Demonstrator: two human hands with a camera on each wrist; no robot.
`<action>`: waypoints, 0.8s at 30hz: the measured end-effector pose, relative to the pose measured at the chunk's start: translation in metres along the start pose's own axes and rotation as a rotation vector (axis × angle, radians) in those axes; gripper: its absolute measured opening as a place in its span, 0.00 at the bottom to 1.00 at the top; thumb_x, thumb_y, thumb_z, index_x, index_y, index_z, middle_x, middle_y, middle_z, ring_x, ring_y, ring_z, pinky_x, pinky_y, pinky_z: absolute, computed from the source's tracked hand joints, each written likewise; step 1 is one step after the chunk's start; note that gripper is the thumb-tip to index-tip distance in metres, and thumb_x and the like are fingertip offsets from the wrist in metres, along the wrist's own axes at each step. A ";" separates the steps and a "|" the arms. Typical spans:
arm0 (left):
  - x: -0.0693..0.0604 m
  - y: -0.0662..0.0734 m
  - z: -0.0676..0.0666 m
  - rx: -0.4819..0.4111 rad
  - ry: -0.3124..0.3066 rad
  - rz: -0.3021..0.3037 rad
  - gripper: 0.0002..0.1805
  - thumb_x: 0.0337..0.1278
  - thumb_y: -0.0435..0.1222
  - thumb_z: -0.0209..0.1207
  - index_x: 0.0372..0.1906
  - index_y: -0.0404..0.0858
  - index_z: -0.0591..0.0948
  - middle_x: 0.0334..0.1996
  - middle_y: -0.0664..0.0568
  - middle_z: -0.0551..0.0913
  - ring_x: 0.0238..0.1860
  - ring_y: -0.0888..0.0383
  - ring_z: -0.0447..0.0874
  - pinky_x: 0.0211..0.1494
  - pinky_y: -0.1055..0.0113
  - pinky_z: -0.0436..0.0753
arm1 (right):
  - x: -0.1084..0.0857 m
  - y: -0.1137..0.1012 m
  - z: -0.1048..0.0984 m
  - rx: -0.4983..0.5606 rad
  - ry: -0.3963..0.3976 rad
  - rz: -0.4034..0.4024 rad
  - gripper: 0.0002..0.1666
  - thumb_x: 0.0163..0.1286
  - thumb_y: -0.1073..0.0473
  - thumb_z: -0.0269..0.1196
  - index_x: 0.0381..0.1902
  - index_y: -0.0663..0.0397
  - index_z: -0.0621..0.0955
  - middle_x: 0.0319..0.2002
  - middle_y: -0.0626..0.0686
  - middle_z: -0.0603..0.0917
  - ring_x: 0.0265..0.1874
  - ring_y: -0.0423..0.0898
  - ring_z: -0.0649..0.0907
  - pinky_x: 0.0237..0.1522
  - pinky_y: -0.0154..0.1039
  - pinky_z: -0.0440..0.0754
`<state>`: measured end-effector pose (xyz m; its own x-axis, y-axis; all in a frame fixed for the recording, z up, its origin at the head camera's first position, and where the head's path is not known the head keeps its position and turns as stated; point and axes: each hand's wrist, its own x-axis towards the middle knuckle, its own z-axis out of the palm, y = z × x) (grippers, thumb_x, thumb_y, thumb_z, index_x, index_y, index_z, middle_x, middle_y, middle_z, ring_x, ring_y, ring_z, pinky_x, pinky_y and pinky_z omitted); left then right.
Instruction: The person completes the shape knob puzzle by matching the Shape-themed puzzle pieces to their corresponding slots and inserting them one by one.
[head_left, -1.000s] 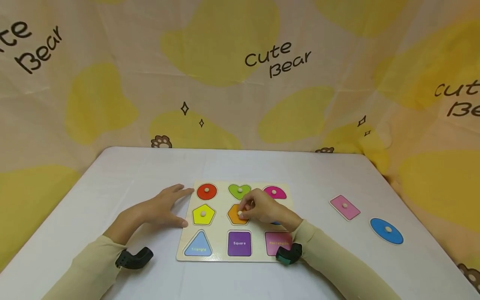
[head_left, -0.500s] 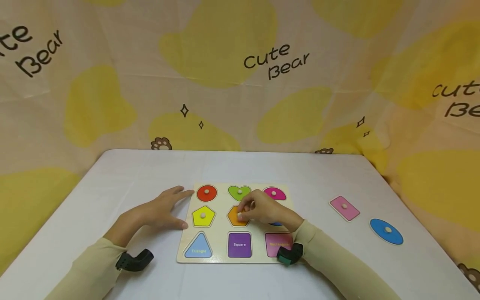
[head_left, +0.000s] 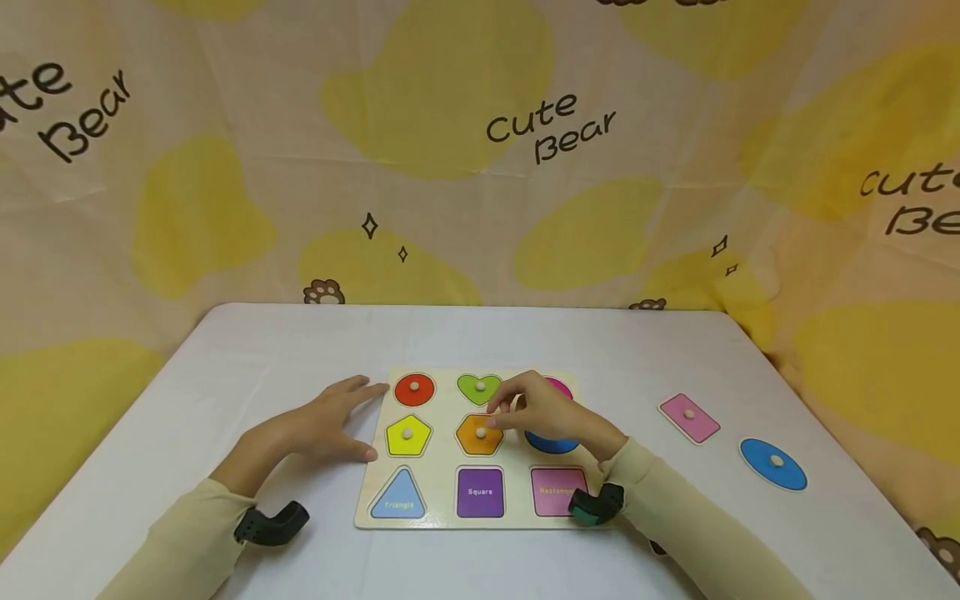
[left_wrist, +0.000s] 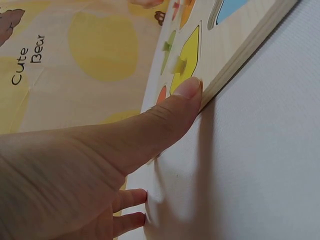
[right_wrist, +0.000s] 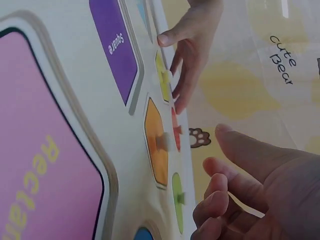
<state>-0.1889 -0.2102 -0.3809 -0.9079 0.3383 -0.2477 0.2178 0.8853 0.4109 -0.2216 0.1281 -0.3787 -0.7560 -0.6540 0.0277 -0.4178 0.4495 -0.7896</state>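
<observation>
A wooden puzzle board (head_left: 444,462) lies on the white table. In its middle sits the orange hexagon piece (head_left: 468,427) with a pale knob. My right hand (head_left: 551,414) hovers just above and right of that knob, thumb and fingers parted and holding nothing. Beside the board's left edge is my left hand (head_left: 324,427), fingers spread; its thumb (left_wrist: 172,112) touches the edge near the yellow pentagon piece (left_wrist: 189,54). A red circle (head_left: 405,389) and a green heart (head_left: 470,385) are seated in the far row. The right hand partly covers a magenta shape and a blue shape.
The near row shows knobless triangle (head_left: 400,492), square (head_left: 480,504) and rectangle (head_left: 553,479) spaces. Right of the board lie a pink rectangle piece (head_left: 701,425) and a blue oval piece (head_left: 761,460). A dark bit of something (head_left: 657,547) peeps from under the right sleeve.
My right hand has let go of the orange hexagon's knob and moved slightly up and to the right. The left hand keeps its place at the board's edge.
</observation>
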 end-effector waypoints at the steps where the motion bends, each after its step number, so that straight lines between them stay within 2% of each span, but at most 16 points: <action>1: 0.000 0.000 0.000 0.000 0.001 0.000 0.55 0.44 0.54 0.75 0.78 0.47 0.62 0.78 0.32 0.56 0.77 0.29 0.52 0.70 0.27 0.66 | -0.002 0.001 -0.002 -0.008 0.005 -0.008 0.10 0.65 0.58 0.71 0.36 0.61 0.87 0.26 0.50 0.78 0.22 0.41 0.74 0.25 0.28 0.72; 8: -0.001 -0.001 -0.001 -0.008 -0.004 0.007 0.55 0.44 0.54 0.75 0.78 0.46 0.63 0.78 0.32 0.55 0.77 0.29 0.52 0.71 0.27 0.65 | -0.020 0.008 -0.017 -0.090 0.049 0.048 0.08 0.66 0.56 0.71 0.37 0.55 0.87 0.27 0.46 0.77 0.26 0.43 0.75 0.28 0.28 0.73; 16: 0.000 -0.002 -0.001 -0.001 -0.007 0.006 0.55 0.44 0.54 0.75 0.78 0.46 0.62 0.78 0.32 0.56 0.77 0.29 0.52 0.71 0.27 0.65 | -0.048 0.017 -0.037 -0.109 0.108 0.113 0.10 0.66 0.56 0.71 0.40 0.56 0.87 0.29 0.48 0.78 0.29 0.45 0.75 0.27 0.29 0.74; 24: 0.000 0.000 -0.001 0.013 -0.002 0.003 0.55 0.43 0.54 0.76 0.78 0.47 0.63 0.78 0.32 0.56 0.77 0.29 0.53 0.69 0.28 0.67 | -0.078 0.018 -0.067 -0.158 0.176 0.094 0.11 0.66 0.58 0.70 0.42 0.59 0.87 0.30 0.49 0.79 0.26 0.41 0.74 0.26 0.29 0.73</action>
<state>-0.1898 -0.2105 -0.3797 -0.9064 0.3420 -0.2479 0.2256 0.8882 0.4003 -0.2034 0.2281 -0.3542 -0.8654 -0.4953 0.0763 -0.4049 0.6013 -0.6888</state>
